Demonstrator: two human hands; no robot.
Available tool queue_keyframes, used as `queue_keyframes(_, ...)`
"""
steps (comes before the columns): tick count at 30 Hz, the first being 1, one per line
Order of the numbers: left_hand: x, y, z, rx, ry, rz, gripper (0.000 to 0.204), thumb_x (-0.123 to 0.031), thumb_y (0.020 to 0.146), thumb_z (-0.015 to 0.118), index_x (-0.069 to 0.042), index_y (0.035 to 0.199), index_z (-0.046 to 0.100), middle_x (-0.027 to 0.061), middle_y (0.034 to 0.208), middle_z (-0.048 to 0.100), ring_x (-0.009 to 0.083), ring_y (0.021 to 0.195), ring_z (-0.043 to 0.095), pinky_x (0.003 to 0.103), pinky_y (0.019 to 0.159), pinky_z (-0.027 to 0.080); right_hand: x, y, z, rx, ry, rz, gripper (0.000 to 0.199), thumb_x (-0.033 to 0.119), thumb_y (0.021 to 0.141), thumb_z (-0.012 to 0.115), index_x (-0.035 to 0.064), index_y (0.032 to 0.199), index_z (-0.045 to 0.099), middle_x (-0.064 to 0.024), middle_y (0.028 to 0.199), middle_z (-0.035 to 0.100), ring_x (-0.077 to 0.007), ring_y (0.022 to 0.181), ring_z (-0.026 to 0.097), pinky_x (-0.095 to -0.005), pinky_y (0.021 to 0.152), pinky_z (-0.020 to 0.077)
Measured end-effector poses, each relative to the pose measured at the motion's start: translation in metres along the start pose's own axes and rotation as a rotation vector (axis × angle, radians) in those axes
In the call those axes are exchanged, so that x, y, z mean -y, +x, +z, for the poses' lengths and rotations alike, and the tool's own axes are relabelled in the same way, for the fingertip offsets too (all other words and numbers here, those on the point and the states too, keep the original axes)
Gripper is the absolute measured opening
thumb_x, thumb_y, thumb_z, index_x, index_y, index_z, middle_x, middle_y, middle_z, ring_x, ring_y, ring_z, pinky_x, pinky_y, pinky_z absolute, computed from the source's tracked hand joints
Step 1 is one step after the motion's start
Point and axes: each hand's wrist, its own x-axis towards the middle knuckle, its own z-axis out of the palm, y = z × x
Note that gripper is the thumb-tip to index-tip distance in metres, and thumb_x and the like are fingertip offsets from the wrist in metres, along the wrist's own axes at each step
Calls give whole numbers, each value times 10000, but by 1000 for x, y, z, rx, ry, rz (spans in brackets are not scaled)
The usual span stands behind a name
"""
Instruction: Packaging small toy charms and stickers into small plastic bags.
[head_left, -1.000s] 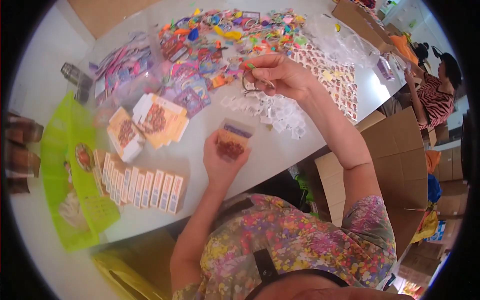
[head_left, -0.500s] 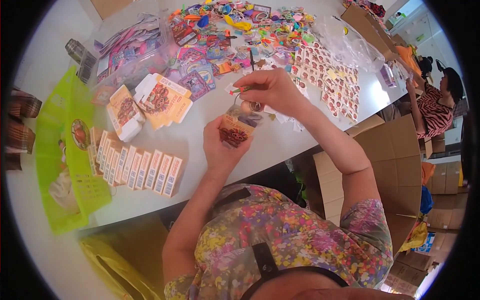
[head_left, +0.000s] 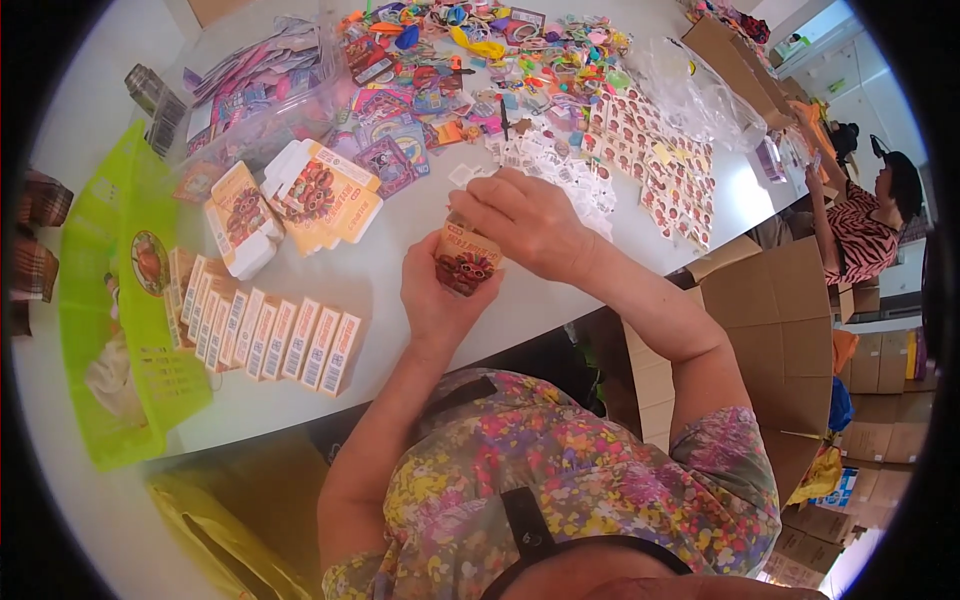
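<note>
My left hand (head_left: 428,295) is wrapped round a small orange printed carton (head_left: 468,262), holding it upright above the table's near edge. Over the carton's top, my right hand (head_left: 530,225) has its fingers bent and pressed together. Those fingers cover the carton's opening, and whatever they grip is hidden. To the left stands a row of filled-looking cartons (head_left: 270,335), narrow sides up. Behind the row lie flat, unfolded-looking cartons (head_left: 325,195) and another carton (head_left: 240,220) in the same orange and white.
A green plastic basket (head_left: 105,230) stands at the left edge. Beyond it, a clear bin (head_left: 320,120) holds printed packets. Colourful trinkets (head_left: 560,60), white slips (head_left: 565,175) and sticker sheets (head_left: 680,190) cover the far table. An open cardboard box (head_left: 765,340) and another person (head_left: 870,230) are at right.
My right hand has come down onto the carton's top; the small red, green and tan trinkets it held above are now out of sight. My left hand keeps its hold.
</note>
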Motion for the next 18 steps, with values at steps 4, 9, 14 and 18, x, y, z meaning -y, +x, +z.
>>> queue_keyframes(4,1,0,0,-12,52,72,730,-180,623,869,2,1201,462,117,1040,532,219,902,587,307,730,513,3,1,-2,-9,-1,-15,399,85,645,688,24,1035,630,-78,943,592,-232,741,597,-311,576,508)
queue_keyframes(9,1,2,-2,-4,17,-35,736,-185,615,868,-4,1204,466,113,1034,535,234,904,585,335,759,509,18,7,-3,29,116,71,259,61,686,705,65,943,675,-88,917,634,-224,732,589,-309,652,507)
queue_keyframes(14,3,2,-1,-22,-31,-41,745,-198,615,869,-1,1205,460,118,1039,535,241,930,580,344,788,500,6,1,-9,32,688,564,173,70,830,673,70,1001,700,-69,920,667,-156,796,610,-278,735,498)
queue_keyframes(18,0,3,-3,-9,37,-17,746,-207,617,872,5,1200,458,121,1044,533,244,950,571,345,807,492,7,-1,-8,-11,1177,883,196,87,908,618,30,1086,678,-50,953,685,-104,867,606,-267,799,491)
